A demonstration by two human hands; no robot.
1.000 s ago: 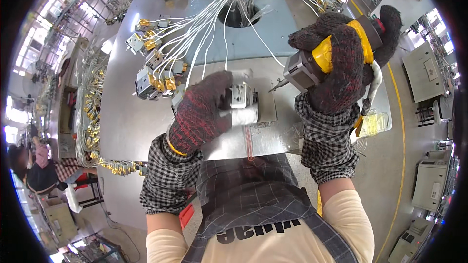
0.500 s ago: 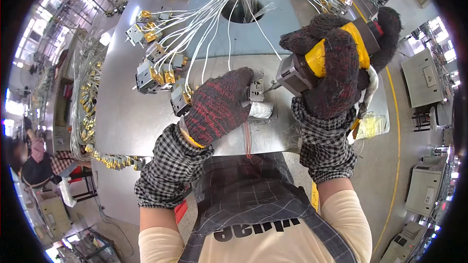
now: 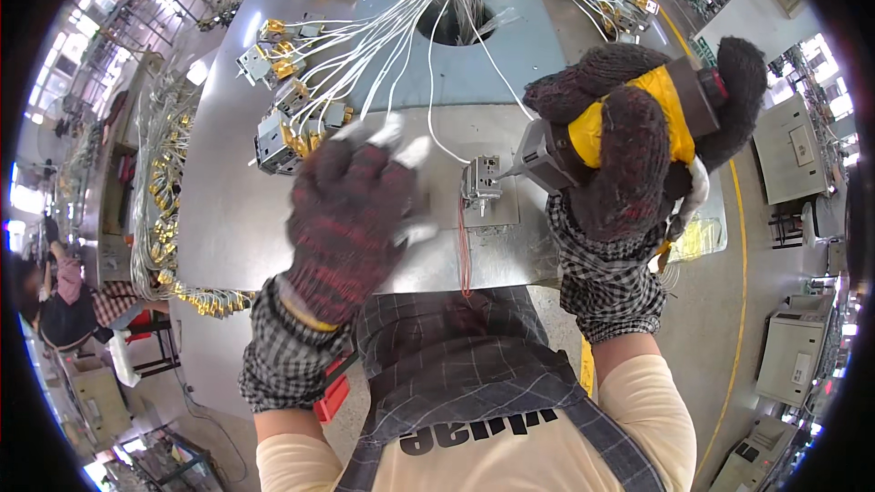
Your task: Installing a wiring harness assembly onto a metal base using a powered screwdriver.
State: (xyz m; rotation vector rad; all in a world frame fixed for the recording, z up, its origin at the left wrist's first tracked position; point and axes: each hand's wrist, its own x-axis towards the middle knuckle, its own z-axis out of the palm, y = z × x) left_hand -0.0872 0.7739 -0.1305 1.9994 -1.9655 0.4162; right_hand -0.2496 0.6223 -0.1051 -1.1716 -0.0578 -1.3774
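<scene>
My left hand (image 3: pixel 346 205), in a dark knitted glove with white fingertips, hovers over the metal table, its fingers apart and holding nothing. It is slightly blurred and covers part of the nearby units. My right hand (image 3: pixel 631 146), gloved too, is wrapped around a grey power screwdriver (image 3: pixel 540 157) bound with yellow tape. The tool's tip points left at a small metal box (image 3: pixel 481 179); I cannot tell whether they touch. From the box, thin red wires (image 3: pixel 466 260) run to the table's near edge, and a white wire (image 3: pixel 432 118) leads toward the table's hole.
Metal units with gold-coloured parts (image 3: pixel 276 138) lie left on the metal table (image 3: pixel 228 219), white wires fanning from the round hole (image 3: pixel 456 29). More wired parts (image 3: pixel 166 219) hang beyond its left edge. Another person (image 3: pixel 73 310) sits far left. Pale cabinets (image 3: pixel 791 355) stand right.
My left hand has let go of the metal box and moved left, its fingers spreading. The box now shows fully. My right hand and the screwdriver have shifted slightly nearer to me.
</scene>
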